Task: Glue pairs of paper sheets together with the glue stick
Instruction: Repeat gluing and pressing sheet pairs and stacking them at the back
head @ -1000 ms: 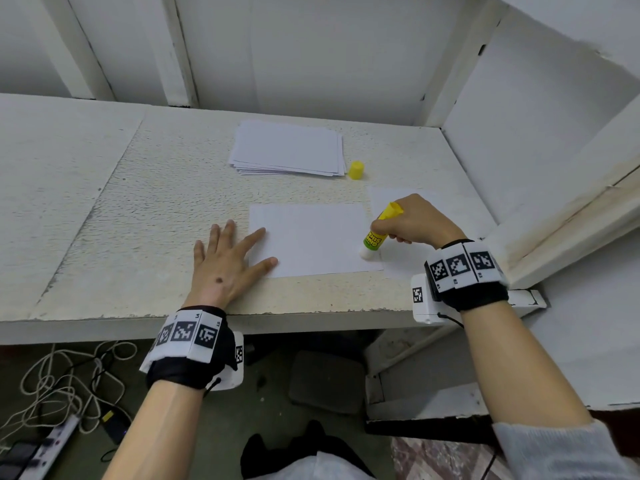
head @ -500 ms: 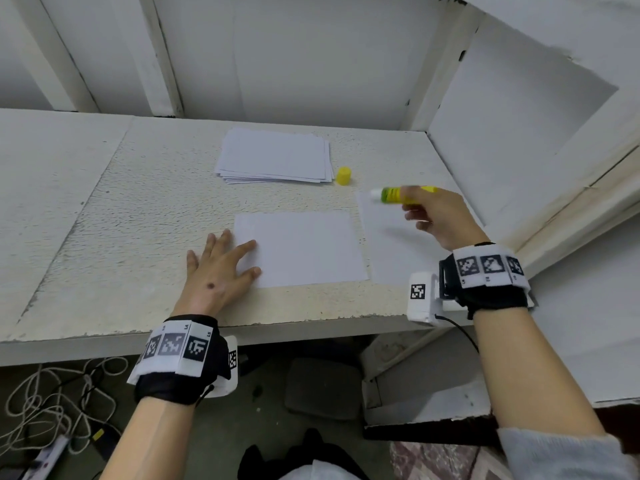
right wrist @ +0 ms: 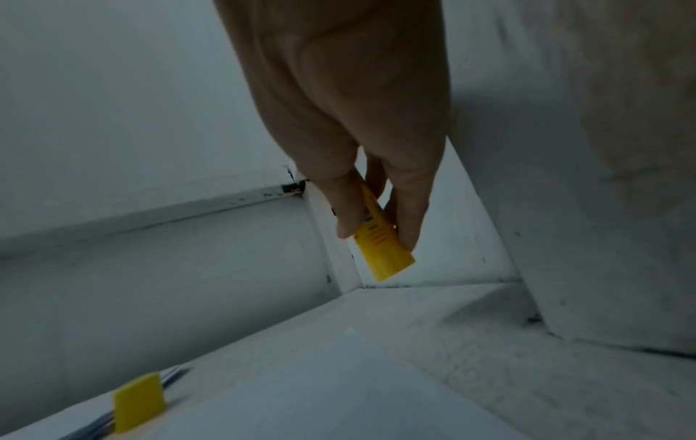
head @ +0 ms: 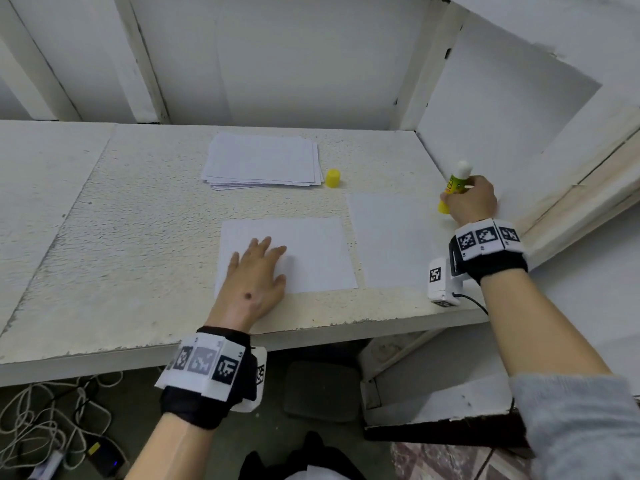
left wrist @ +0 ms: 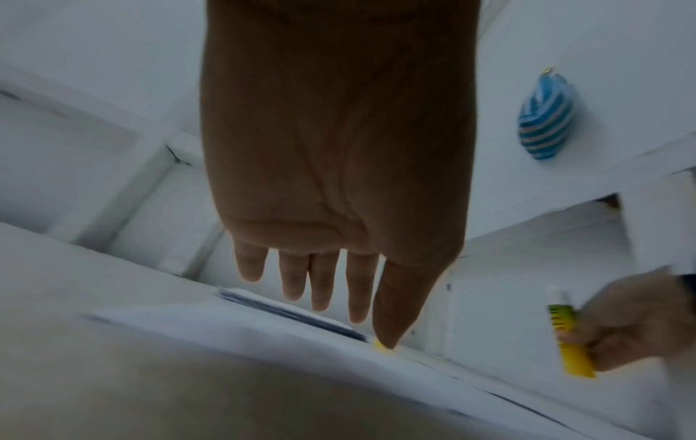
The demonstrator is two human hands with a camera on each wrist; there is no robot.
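Two white sheets lie side by side near the table's front edge: one sheet (head: 311, 251) under my left hand (head: 256, 271), the other sheet (head: 391, 240) to its right. My left hand lies flat with straight fingers (left wrist: 320, 282) on the left part of its sheet. My right hand (head: 472, 200) grips the yellow glue stick (head: 455, 183) at the far right, by the side wall; the stick stands upright with its white tip up. In the right wrist view the fingers pinch the glue stick (right wrist: 380, 247) just above the table. Its yellow cap (head: 332, 178) stands beside the paper stack (head: 263, 161).
The stack of white sheets lies at the back middle of the white table (head: 104, 237). A white wall panel (head: 502, 109) closes off the right side, close to my right hand. Cables (head: 41, 420) lie on the floor under the table's front edge.
My right hand lifted the glue stick off the left sheet's right edge and carried it right, turning its tip up. My left hand slid from the sheet's left edge further onto it.
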